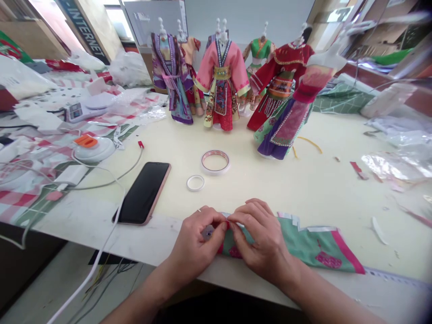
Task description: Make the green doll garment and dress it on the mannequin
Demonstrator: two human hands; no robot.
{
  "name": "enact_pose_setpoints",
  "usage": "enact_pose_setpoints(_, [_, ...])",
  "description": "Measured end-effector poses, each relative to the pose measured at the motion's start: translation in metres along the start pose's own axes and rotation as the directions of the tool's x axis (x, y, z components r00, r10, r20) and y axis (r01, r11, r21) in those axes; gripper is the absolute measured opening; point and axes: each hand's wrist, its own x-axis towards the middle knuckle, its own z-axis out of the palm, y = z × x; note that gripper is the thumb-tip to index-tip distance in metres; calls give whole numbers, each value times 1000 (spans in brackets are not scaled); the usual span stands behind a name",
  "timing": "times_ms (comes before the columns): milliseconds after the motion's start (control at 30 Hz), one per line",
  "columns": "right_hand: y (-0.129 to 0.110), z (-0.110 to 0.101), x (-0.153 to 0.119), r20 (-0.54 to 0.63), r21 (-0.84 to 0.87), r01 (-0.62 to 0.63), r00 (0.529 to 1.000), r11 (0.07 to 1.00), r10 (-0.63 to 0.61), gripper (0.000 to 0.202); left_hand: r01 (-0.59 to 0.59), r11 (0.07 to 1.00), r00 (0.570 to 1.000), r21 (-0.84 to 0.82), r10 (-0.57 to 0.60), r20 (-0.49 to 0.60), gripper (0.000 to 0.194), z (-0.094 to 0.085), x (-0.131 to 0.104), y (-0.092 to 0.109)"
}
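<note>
Left hand (pixel 200 238), right hand (pixel 259 238): fingers clamped on green-and-pink patterned fabric (pixel 305 243), trailing toward four o'clock.
Fabric work: likely aligning; next calls for steady pressure.

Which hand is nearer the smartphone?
Left. The left hand is to the right of the smartphone, pinching the green fabric; the right hand is farther right, past the left hand, at the same fabric.

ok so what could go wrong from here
The green cloth lies near the table's edge, so it might slip off. The left hand and right hand pinch it close together, which could crease it. The white cable hangs down beside the phone; a snag might nudge the phone.
</note>
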Motion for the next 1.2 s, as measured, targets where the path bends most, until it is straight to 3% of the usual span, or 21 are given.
enact_pose_setpoints(267, [1,-2,1,28,-29,-5,1000,1000,5,11,-163,975,986,154,168,-20,12,4,-3,-3])
enact_pose_setpoints(500, [1,-3,1,102,-82,-26,994,996,34,14,-223,944,975,245,222,31,13,6,-4,-4])
enact_pose_setpoints(800, [-1,-1,7,90,80,-159,984,984,152,15,-103,991,993,80,97,68,14,2,-4,0])
enact_pose_setpoints(1067, [-3,-5,9,156,245,-351,934,904,320,16,-2,1000,998,3,2,56,15,-2,0,3])
enact_pose_setpoints(1200, [-3,-4,8,133,226,-320,946,920,296,15,23,1000,999,0,-23,49,15,-2,0,3])
